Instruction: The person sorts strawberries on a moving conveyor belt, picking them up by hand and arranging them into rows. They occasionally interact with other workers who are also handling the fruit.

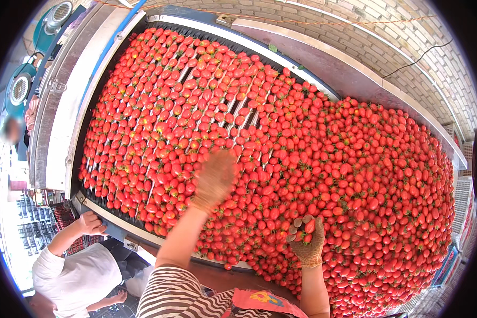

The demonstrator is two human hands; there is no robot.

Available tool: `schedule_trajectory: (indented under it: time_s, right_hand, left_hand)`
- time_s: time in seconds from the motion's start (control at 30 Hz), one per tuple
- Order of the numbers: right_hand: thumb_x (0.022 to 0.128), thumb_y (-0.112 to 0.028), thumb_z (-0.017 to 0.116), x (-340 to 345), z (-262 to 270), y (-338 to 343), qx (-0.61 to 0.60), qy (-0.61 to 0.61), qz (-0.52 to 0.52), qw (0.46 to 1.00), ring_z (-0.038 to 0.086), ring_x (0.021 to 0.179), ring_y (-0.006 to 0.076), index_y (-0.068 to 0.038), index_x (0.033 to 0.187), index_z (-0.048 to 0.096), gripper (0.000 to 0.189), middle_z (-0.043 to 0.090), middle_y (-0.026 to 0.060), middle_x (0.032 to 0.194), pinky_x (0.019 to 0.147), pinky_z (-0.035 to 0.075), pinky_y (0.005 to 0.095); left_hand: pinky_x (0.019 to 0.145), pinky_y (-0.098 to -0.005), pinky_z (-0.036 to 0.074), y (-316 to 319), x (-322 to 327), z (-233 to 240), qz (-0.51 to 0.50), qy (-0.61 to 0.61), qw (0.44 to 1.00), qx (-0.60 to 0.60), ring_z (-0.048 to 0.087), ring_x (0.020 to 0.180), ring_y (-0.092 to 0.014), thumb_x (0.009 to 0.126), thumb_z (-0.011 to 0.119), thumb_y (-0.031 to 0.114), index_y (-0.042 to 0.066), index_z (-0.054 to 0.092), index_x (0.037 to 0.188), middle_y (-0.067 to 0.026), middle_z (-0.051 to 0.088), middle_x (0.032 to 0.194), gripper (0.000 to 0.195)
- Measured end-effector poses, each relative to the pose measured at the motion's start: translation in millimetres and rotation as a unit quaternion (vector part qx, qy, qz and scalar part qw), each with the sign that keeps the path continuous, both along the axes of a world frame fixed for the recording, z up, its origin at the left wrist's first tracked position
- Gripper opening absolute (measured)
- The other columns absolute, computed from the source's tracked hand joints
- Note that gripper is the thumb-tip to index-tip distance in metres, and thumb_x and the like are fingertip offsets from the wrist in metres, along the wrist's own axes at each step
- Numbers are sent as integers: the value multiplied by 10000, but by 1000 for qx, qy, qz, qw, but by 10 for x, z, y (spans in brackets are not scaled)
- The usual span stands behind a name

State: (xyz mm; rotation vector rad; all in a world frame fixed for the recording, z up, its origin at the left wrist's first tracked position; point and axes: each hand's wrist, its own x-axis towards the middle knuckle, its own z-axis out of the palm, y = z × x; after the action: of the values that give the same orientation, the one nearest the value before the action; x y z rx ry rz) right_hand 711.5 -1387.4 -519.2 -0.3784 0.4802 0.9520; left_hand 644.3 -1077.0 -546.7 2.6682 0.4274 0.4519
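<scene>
Many small red oval tomatoes with green stems (381, 190) lie heaped on the right and spread in a thinner layer over a metal roller conveyor (238, 107) on the left. My left hand (216, 179), in a tan work glove, is blurred and lies over the tomatoes near the lower middle of the rollers; whether it holds anything cannot be told. At the near edge of the heap is my right hand (308, 240), in a similar glove, palm up with curled fingers around a few tomatoes.
A metal rail (123, 234) edges the conveyor's near side. At lower left a co-worker in a white shirt (77, 274) rests a hand on the frame. Teal blowers (20, 89) stand far left. A metal side wall (342, 59) and brick wall (401, 43) bound the far side; crates (462, 206) stand right.
</scene>
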Motion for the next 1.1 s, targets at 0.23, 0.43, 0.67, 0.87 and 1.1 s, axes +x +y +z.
schedule_trajectory:
  time_s: [0.23, 0.43, 0.67, 0.87, 1.1]
  right_hand:
    - [931, -439, 522, -96, 105, -32, -16, -23, 30, 999, 563, 819, 212, -110, 969, 593, 339, 580, 66, 939, 660, 486, 339]
    - [928, -437, 527, -255, 327, -138, -50, -1, 34, 998, 556, 807, 210, -116, 965, 589, 330, 578, 54, 921, 655, 478, 336]
    - [906, -432, 562, -618, 538, -303, -75, 24, 33, 996, 582, 825, 197, -143, 960, 605, 297, 625, 29, 905, 656, 496, 333]
    - [902, -445, 564, -915, 746, -463, -108, -23, 48, 993, 579, 800, 194, -154, 938, 611, 296, 621, 21, 894, 646, 495, 331]
    - [888, -447, 584, -1145, 943, -694, -105, -27, 17, 994, 550, 801, 206, -149, 908, 619, 301, 603, 23, 889, 639, 471, 312]
  left_hand:
    - [850, -479, 392, -45, -97, -149, 118, 136, 976, 120, 472, 1032, -326, 782, 574, 472, 181, 630, 1083, -89, 512, 1160, 422]
    - [884, -501, 381, -1192, -260, -467, 37, 190, 980, 44, 377, 1188, -381, 802, 503, 530, 191, 653, 1106, -109, 475, 1301, 479]
    - [919, -561, 392, -1971, -674, -280, -101, 252, 961, -48, 404, 1242, -395, 822, 532, 483, 234, 574, 1239, -134, 450, 1357, 487]
    - [913, -575, 370, -83, -1179, 483, 264, 41, 954, 135, 489, 1073, -344, 875, 517, 467, 200, 572, 1080, -107, 532, 1136, 341]
    - [921, -668, 351, -133, -1151, 390, 301, 345, 888, -41, 384, 1223, -418, 764, 577, 622, 286, 419, 1354, -120, 306, 1403, 696]
